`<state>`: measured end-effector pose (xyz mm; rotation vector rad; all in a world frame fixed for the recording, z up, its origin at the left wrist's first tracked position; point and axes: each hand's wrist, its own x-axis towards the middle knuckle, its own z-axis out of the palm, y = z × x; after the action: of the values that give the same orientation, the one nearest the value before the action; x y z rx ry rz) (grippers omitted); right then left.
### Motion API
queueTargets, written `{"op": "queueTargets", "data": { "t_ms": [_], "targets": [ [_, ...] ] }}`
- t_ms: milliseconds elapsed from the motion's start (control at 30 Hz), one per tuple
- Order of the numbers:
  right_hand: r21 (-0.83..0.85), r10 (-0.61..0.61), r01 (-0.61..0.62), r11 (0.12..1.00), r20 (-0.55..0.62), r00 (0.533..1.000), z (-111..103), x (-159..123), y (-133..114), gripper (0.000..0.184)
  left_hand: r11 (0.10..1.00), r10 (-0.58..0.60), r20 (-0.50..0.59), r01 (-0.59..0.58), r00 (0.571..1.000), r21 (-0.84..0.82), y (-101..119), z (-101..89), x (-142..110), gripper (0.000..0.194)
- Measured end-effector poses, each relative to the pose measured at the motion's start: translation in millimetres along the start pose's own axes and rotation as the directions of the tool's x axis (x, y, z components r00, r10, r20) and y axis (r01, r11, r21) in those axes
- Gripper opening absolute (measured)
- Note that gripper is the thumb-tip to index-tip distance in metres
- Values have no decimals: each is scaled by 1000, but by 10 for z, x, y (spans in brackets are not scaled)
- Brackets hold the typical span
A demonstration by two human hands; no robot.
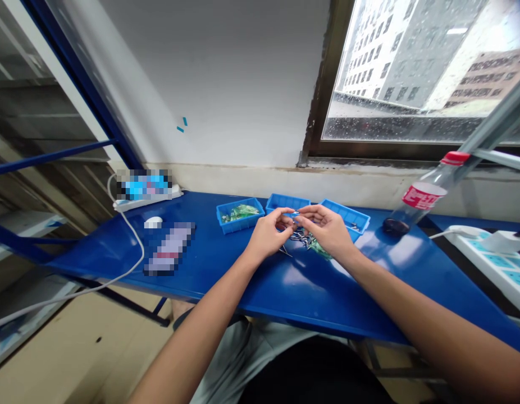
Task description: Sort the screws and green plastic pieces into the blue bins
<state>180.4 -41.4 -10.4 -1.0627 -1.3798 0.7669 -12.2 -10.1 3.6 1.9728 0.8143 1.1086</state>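
The left hand (268, 231) and right hand (329, 229) meet over the blue table (281, 294), thumb and forefinger of each pinching a small shiny piece (295, 214), too little for me to make out, right at the fingertips. Just under those fingers lies a loose heap of thin metal pieces (300, 238), a green clump (320, 249) at its right edge. Close beyond the fingers stand three trays: the left one (238, 225) holding green stuff, the middle one (287, 200), and the right one (348, 210), partly behind the right hand. Well right of the fingers I see a red-capped bottle (424, 193), then a power strip (491, 264); farthest off, a window (390, 73).
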Motion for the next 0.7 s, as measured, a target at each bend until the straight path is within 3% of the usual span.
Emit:
{"op": "queueTargets", "data": {
  "t_ms": [200, 467, 600, 700],
  "targets": [
    [-52, 8, -10, 999, -42, 999, -34, 21, 7, 41, 998, -27, -105, 21, 994, -59, -7, -32, 21, 26],
    [-147, -63, 60, 987, -15, 998, 11, -30, 0, 36, 996, -49, -160, 36, 986, -83, -36, -25, 25, 58],
    [-168, -79, 78, 983, 5, 997, 17, -38, 5, 33, 999, -34, -179, 27, 983, -44, 10, -30, 21, 56],
    [-177, -76, 77, 981, 10, 997, 8, -29, 19, 33, 999, -13, -205, 5, 979, -40, 21, -29, 19, 43]
  ]
}}
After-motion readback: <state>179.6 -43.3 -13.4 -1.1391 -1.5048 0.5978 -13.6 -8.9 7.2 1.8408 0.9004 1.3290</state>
